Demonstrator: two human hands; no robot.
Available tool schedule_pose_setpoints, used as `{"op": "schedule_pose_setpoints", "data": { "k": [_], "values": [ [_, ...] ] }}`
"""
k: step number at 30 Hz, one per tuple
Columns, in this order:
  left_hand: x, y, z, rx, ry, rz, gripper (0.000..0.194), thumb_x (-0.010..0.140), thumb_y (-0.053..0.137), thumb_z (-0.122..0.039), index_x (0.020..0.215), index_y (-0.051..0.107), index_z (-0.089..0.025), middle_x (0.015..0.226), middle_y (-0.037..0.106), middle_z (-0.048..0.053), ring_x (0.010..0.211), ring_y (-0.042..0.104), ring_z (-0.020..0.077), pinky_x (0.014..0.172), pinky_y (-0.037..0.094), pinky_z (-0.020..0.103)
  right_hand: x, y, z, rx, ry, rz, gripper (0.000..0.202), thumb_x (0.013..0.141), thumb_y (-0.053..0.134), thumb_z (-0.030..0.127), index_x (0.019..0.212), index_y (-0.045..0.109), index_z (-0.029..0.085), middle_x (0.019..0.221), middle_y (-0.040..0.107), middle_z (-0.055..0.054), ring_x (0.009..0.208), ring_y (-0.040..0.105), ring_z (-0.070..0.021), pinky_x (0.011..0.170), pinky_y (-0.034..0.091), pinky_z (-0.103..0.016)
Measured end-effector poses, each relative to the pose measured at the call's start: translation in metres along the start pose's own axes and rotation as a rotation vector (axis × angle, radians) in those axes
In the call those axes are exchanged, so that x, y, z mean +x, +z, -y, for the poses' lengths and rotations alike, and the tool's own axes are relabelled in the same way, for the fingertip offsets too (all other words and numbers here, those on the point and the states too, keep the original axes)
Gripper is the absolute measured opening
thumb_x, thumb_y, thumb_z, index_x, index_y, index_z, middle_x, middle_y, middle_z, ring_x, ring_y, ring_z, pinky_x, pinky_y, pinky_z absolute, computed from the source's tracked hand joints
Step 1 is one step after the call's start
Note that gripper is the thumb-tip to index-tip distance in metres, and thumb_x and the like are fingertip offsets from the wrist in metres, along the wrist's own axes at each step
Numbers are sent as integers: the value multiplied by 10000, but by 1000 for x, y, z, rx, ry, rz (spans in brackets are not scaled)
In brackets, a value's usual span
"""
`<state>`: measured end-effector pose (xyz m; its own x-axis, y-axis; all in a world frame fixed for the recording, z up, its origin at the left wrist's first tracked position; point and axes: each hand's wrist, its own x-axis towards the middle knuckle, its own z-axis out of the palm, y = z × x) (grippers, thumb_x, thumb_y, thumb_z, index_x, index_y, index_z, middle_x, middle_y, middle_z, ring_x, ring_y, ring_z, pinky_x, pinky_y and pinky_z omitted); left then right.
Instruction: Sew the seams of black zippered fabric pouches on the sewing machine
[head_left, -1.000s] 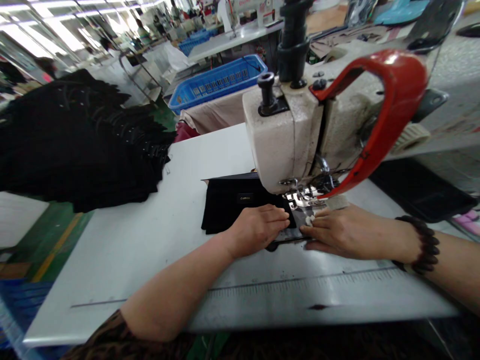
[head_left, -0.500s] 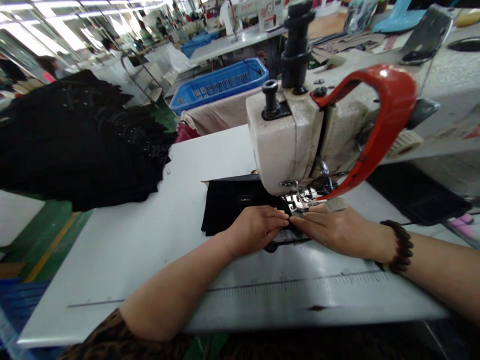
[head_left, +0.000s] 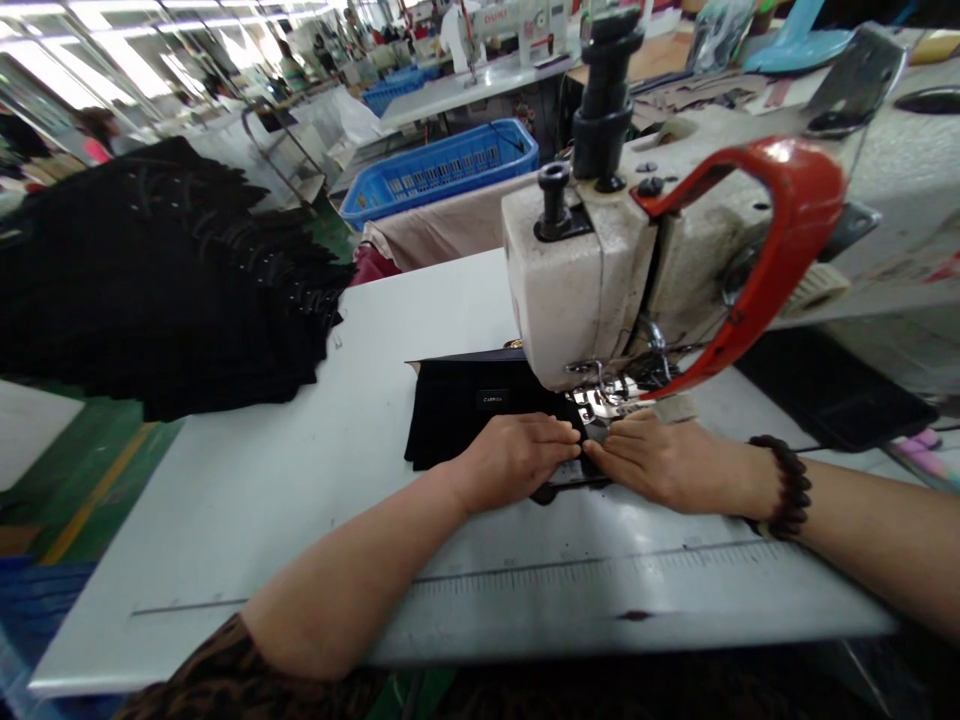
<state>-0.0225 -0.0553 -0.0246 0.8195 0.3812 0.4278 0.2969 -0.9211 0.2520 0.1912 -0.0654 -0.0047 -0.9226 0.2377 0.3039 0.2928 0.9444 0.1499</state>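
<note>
A black fabric piece (head_left: 450, 415) with a small lettered label (head_left: 492, 399) lies flat on the sewing table, its right end beneath the presser foot (head_left: 596, 402) of a sewing machine (head_left: 551, 300). My left hand (head_left: 517, 455) grips its near edge, fingers together, just left of the foot. My right hand (head_left: 664, 460), a dark beaded bracelet on its wrist, is closed at the fabric's right end, close to the needle area. Both sets of fingertips almost meet in front of the foot. What lies under the right fingers is mostly hidden.
A large stack of black fabric pieces (head_left: 172, 290) stands at the left. A red curved guard (head_left: 806, 190) juts from the machine head. Behind the table sits a blue basket (head_left: 442, 180). To the right lies a dark flat object (head_left: 832, 385). A ruler scale (head_left: 555, 572) runs along the front.
My right hand has shifted slightly, with its fingers bent a little more beside the foot. The left hand and the fabric have barely moved. The view has shifted a little.
</note>
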Motion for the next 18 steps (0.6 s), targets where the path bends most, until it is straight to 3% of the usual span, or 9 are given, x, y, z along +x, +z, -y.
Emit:
{"op": "schedule_pose_setpoints", "data": {
  "k": [3,8,14,18],
  "values": [
    [1,-1,-2,57,64,58,221,891,407,-126,954,614,-78,988,655,88,953,598,161,904,475,287,-2,-2,1,9,20,32,407,905,193,35,857,597,58,611,565,-63,541,513,-164,490,409,-292],
    [1,-5,-4,83,11,196,192,884,428,-127,983,589,-88,1012,619,88,964,570,163,893,479,280,-4,-8,2,42,28,57,386,920,201,49,900,586,43,627,577,-64,562,528,-147,484,391,-261],
    [0,-5,-1,87,66,109,200,883,419,-113,993,580,-70,1025,627,98,996,570,177,945,453,313,-5,-8,4,67,104,133,322,889,252,33,956,566,38,626,584,-59,545,526,-141,450,363,-261],
    [1,-4,3,109,47,129,186,869,454,-112,996,581,-65,1032,630,106,1004,576,180,944,459,312,-7,-3,6,46,181,167,280,854,322,21,1006,557,36,627,587,-48,521,532,-146,385,274,-263]
  ]
}}
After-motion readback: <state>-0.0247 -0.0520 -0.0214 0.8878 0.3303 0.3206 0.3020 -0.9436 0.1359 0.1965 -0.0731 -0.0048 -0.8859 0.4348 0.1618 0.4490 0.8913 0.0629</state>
